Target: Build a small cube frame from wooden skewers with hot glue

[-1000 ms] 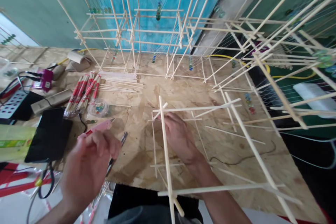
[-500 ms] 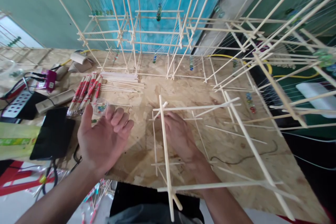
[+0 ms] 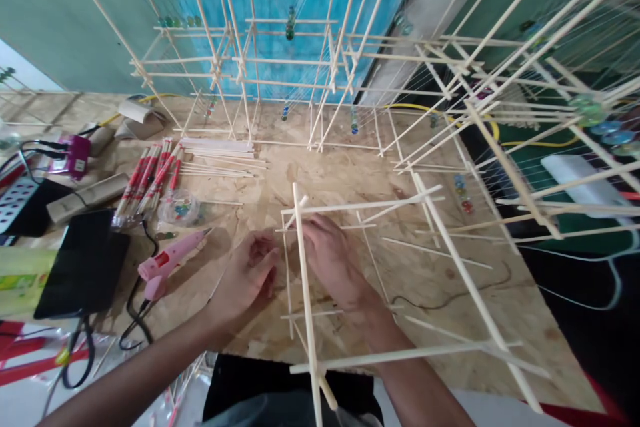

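Observation:
A frame of thin wooden sticks (image 3: 305, 280) stands in front of me on the board table. My right hand (image 3: 333, 257) reaches inside it, fingers pinched at its left corner joint, where sticks cross. The stick in front partly covers those fingertips. My left hand (image 3: 250, 273) is just left of the frame, fingers loosely curled and the thumb apart from them. Nothing shows in it. To its left lies a pink glue gun (image 3: 167, 263) with its nozzle pointing right. Behind the gun sits a clear round container (image 3: 180, 207) of glass marbles.
Taller stick frames with strung marbles (image 3: 290, 23) line the back and right. Bundled sticks with red wrapping (image 3: 150, 173) and loose sticks (image 3: 220, 167) lie at left. Further left are a black tablet-like slab (image 3: 83, 263), a power strip (image 3: 20, 203) and cords.
My left hand has moved right and down from above the glue gun to beside the frame, uncovering the gun. My right hand stays at the corner joint. The view has shifted slightly right.

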Demonstrator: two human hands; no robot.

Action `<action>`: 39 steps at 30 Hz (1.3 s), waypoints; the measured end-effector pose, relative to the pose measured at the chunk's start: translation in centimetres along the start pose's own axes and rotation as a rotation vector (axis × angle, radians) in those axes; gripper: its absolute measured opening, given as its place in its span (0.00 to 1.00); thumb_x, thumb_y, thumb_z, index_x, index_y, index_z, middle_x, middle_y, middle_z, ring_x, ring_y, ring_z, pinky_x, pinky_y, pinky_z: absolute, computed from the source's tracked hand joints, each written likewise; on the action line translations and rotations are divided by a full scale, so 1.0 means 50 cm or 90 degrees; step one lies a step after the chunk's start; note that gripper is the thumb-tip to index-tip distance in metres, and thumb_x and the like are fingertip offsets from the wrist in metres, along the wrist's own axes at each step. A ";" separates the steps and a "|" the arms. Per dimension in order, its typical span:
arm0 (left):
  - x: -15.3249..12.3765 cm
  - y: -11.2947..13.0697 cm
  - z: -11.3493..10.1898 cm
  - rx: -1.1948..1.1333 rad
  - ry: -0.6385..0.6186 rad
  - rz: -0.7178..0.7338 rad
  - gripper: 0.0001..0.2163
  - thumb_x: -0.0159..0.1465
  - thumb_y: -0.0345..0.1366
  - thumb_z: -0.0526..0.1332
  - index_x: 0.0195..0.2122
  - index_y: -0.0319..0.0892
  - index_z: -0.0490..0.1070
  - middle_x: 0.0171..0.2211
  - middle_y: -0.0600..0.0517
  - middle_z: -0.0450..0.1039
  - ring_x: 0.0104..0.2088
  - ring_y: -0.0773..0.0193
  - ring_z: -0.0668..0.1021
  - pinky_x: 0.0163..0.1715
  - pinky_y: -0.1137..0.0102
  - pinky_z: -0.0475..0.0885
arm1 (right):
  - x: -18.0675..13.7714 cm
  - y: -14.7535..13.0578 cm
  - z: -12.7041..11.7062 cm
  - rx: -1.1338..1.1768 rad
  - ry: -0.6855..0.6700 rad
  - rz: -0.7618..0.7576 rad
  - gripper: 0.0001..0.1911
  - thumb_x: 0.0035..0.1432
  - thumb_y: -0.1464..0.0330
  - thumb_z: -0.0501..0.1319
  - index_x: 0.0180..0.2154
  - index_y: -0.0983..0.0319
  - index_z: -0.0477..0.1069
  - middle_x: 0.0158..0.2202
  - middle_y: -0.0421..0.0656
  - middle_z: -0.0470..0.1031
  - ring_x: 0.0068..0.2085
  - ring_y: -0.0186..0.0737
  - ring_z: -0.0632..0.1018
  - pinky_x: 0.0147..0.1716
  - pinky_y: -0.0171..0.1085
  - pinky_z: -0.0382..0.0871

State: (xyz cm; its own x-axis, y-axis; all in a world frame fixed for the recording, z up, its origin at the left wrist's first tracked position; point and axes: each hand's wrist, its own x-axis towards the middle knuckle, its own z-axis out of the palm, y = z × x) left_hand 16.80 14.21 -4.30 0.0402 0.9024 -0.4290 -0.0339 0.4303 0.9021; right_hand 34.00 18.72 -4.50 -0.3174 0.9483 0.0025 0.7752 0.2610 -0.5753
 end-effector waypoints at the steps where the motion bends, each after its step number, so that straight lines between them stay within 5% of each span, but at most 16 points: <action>1: 0.003 0.003 0.004 -0.012 0.000 0.005 0.21 0.61 0.51 0.69 0.46 0.43 0.68 0.29 0.56 0.73 0.18 0.70 0.72 0.16 0.74 0.67 | 0.000 -0.001 -0.001 0.003 -0.004 0.000 0.24 0.66 0.80 0.55 0.54 0.54 0.80 0.44 0.45 0.79 0.46 0.44 0.77 0.47 0.39 0.71; 8: 0.042 -0.017 0.016 -0.090 -0.024 0.025 0.29 0.61 0.49 0.70 0.58 0.42 0.66 0.30 0.56 0.74 0.18 0.70 0.74 0.17 0.75 0.68 | 0.001 -0.010 -0.009 -0.007 -0.021 0.015 0.23 0.66 0.80 0.56 0.52 0.54 0.80 0.44 0.46 0.79 0.47 0.45 0.77 0.47 0.40 0.70; 17: 0.060 -0.030 0.016 -0.090 0.007 0.051 0.24 0.59 0.45 0.73 0.53 0.41 0.72 0.34 0.52 0.76 0.19 0.74 0.71 0.18 0.77 0.64 | 0.001 -0.006 -0.006 -0.009 0.007 -0.012 0.23 0.65 0.81 0.55 0.51 0.54 0.80 0.43 0.45 0.80 0.45 0.44 0.77 0.46 0.39 0.71; 22: 0.053 -0.023 0.019 -0.094 -0.024 0.015 0.25 0.60 0.47 0.72 0.53 0.38 0.73 0.27 0.57 0.71 0.16 0.75 0.67 0.13 0.76 0.61 | -0.002 -0.006 -0.005 -0.001 0.013 -0.015 0.25 0.65 0.82 0.54 0.53 0.55 0.79 0.44 0.46 0.80 0.45 0.44 0.78 0.47 0.40 0.71; 29: 0.049 -0.010 0.020 -0.082 -0.029 0.010 0.29 0.55 0.51 0.74 0.51 0.37 0.72 0.24 0.58 0.70 0.15 0.72 0.68 0.12 0.75 0.64 | -0.003 -0.004 -0.002 0.014 0.021 -0.015 0.26 0.63 0.82 0.54 0.54 0.55 0.79 0.44 0.45 0.80 0.46 0.44 0.78 0.46 0.39 0.71; 39: 0.036 0.009 0.005 -0.046 -0.041 -0.057 0.25 0.60 0.51 0.69 0.51 0.36 0.76 0.21 0.55 0.72 0.18 0.67 0.73 0.15 0.75 0.68 | 0.001 -0.003 -0.002 -0.001 0.000 0.008 0.24 0.64 0.80 0.56 0.53 0.53 0.80 0.43 0.45 0.80 0.45 0.44 0.78 0.45 0.39 0.70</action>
State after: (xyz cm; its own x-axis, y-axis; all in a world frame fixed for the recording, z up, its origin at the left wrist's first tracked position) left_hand 17.12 16.00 -4.65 0.1101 0.8582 -0.5013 -0.0999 0.5114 0.8535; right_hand 33.89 18.76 -4.33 -0.3074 0.9516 -0.0042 0.7803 0.2495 -0.5735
